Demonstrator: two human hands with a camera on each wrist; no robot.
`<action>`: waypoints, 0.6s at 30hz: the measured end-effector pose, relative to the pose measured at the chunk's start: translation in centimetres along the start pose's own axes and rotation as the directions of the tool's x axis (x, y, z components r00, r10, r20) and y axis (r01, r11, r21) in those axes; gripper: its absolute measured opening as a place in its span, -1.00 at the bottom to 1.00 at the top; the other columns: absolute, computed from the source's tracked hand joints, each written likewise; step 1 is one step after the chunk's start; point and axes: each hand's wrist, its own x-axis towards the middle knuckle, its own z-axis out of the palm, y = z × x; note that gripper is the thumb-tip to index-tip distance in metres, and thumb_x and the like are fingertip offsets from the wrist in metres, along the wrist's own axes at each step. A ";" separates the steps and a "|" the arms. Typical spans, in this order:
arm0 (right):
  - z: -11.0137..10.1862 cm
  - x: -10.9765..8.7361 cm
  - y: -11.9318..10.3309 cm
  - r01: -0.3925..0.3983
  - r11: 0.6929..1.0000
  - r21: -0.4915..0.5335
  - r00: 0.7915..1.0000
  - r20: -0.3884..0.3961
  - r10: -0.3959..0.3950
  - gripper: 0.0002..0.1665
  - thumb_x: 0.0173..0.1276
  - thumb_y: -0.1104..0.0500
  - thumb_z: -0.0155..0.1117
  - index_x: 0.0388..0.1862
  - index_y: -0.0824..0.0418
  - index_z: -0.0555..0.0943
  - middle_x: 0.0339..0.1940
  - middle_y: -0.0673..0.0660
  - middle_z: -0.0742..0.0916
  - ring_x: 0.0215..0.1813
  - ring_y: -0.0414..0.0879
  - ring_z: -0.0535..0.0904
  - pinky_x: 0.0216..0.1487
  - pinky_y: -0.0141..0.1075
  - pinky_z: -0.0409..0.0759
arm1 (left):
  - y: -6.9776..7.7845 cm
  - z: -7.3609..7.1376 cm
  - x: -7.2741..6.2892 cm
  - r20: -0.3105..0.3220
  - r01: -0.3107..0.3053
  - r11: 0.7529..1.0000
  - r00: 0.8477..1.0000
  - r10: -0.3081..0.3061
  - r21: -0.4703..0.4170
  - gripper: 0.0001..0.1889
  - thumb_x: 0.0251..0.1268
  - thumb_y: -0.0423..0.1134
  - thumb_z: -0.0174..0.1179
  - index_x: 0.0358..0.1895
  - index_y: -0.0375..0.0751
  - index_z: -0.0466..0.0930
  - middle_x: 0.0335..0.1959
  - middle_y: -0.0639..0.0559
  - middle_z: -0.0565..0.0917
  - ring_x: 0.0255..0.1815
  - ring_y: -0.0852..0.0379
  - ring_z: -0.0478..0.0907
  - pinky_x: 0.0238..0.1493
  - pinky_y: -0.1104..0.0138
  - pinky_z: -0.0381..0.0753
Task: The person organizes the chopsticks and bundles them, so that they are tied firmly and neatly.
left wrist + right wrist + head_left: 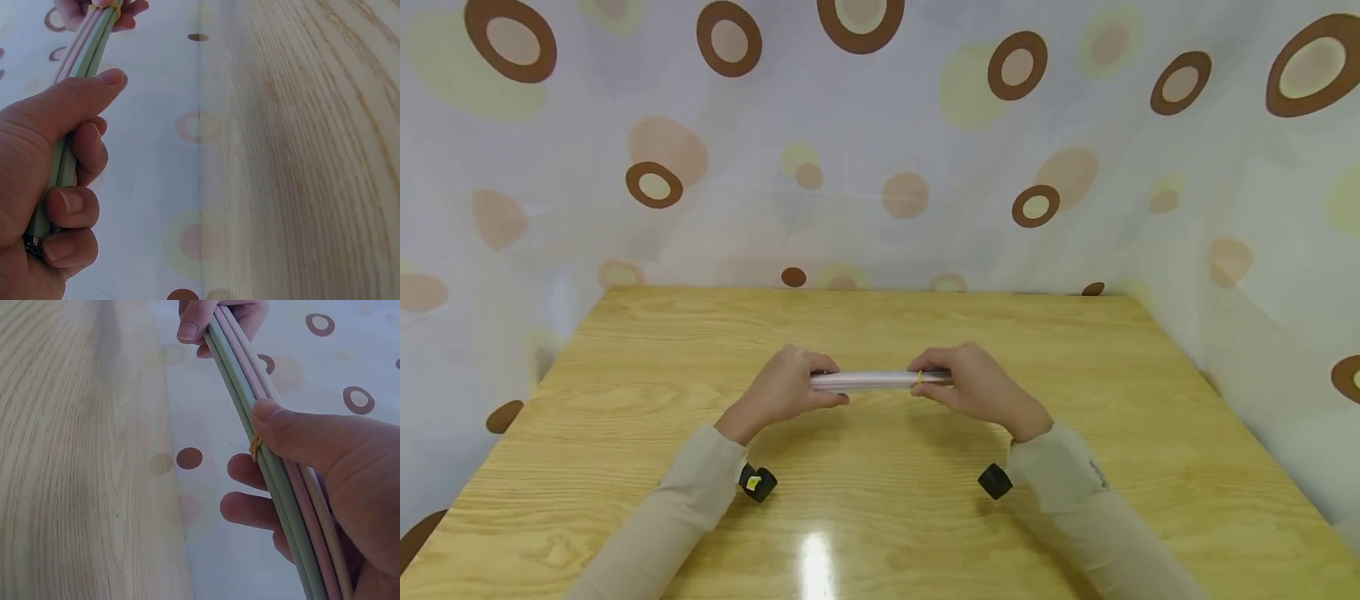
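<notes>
Both hands hold one bundle of slim pastel sticks [876,381], level above the wooden table. Green, pink and cream sticks [282,487] lie side by side in the right wrist view. My left hand [782,385] grips the left end, thumb along the top and fingers curled beneath; a dark stick end [33,245] peeks out by the palm. Towards the other end, my right hand [977,385] pinches the bundle between thumb and fingers. A yellow rubber band [255,447] circles the sticks right at the right thumb. The right end is hidden in the palm.
The wooden table [880,500] spreads out under both arms. A spotted white cloth [865,233] hangs behind it and along both sides. Small black devices [995,482] sit at the wrists, by the light sleeve cuffs.
</notes>
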 end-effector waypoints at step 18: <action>-0.4 -0.5 1.1 0.011 0.998 0.058 1.000 -0.006 -0.010 -0.83 0.26 0.21 0.38 -0.19 0.18 0.61 -0.29 0.01 0.72 -0.25 -0.22 0.69 -0.17 -0.36 0.64 | -0.9 0.5 -0.1 0.000 0.034 0.999 0.999 -0.034 -0.024 -0.77 -0.03 -0.09 0.49 -0.36 -0.12 0.73 -0.51 0.14 0.70 -0.60 0.33 0.42 -0.49 0.43 0.41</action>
